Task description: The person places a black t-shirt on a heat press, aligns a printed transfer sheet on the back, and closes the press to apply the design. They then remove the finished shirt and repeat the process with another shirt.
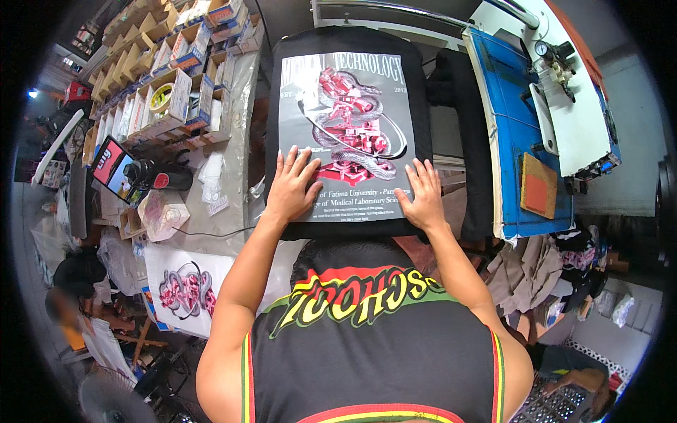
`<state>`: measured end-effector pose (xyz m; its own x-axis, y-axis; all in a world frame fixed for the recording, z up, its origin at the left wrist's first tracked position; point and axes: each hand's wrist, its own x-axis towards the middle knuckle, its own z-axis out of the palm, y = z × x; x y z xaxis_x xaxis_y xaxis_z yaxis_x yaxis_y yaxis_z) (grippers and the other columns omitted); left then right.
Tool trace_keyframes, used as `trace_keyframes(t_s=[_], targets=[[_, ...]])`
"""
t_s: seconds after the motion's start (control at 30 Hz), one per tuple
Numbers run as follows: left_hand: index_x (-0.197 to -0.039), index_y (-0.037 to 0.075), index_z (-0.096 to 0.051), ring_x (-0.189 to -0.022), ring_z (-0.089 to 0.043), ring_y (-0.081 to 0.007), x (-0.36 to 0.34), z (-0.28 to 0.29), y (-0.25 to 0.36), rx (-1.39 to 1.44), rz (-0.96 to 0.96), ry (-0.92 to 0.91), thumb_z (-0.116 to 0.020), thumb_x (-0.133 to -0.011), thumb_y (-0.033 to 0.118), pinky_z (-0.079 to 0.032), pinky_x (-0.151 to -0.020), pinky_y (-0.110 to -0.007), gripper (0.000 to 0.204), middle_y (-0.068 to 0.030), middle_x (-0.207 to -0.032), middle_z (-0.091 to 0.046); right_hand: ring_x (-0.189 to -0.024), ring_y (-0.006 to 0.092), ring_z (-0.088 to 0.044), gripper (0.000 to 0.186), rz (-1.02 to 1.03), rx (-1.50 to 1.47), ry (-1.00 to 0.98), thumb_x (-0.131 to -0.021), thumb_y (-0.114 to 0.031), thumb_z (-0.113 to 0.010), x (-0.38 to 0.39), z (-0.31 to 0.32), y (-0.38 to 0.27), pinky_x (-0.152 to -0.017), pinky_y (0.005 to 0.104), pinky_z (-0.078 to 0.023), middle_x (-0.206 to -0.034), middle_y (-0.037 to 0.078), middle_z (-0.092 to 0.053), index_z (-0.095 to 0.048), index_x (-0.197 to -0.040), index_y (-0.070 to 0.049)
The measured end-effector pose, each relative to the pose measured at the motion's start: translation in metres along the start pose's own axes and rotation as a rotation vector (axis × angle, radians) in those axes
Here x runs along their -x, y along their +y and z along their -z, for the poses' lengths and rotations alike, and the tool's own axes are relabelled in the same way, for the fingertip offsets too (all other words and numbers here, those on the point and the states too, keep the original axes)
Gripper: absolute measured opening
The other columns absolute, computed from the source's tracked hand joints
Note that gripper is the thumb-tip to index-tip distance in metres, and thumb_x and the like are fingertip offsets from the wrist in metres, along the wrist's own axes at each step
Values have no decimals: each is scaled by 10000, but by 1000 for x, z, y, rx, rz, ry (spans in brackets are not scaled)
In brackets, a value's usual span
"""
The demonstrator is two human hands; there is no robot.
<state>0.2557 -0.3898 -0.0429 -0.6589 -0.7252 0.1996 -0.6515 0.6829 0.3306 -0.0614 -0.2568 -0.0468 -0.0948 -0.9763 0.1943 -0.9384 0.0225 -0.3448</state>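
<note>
A black sleeveless top (374,338) fills the foreground. Beyond it, the left hand (291,187) and right hand (423,195) are laid flat, fingers spread, on a grey transfer print (345,113) covering a black shirt (278,106). Cardboard boxes (176,77) are ranged left of the fingers; a blue board (511,106) lies to the right.

Hands: we count two, the left hand (290,187) and the right hand (423,195), both flat on the print.
Black shirts: we see one black shirt (347,134) spread out.
Printed sheets: we count two, one transfer sheet (343,113) on the shirt and one spare sheet (187,287) lower left.
Tape rolls: one tape roll (162,96).
Screens: one small screen (113,169).
</note>
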Motion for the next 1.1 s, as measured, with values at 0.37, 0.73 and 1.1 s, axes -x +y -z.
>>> trace_keyframes(t_s=[0.37, 0.73, 1.1], targets=[[-1363, 121, -548, -1443, -303, -395, -16, -2, -10, 21, -23, -7, -659, -901, 284, -172, -1195, -551, 502, -153, -1506, -427, -1419, 394, -330, 587, -17, -10, 50, -881, -381, -656, -7, -2, -2, -1140, 530, -287, -1474, 190, -452, -576, -1325, -6], [-1308, 104, -589, -1424, -341, -382, -18, -4, -15, 115, -28, 67, -681, -875, 266, -180, -1189, -561, 471, -151, -1461, -477, -1408, 398, -347, 581, -27, -45, 55, -875, -372, -660, -12, -4, -1, -1145, 497, -303, -1469, 198, -458, -584, -1311, 5], [-1293, 79, -615, -1426, -343, -369, 1, 9, -37, 83, 72, 93, -723, -811, 229, -195, -1187, -562, 517, -134, -1474, -483, -1394, 401, -369, 561, -36, -72, 85, -846, -318, -685, -12, -3, -1, -1139, 494, -319, -1448, 205, -475, -591, -1294, 7]])
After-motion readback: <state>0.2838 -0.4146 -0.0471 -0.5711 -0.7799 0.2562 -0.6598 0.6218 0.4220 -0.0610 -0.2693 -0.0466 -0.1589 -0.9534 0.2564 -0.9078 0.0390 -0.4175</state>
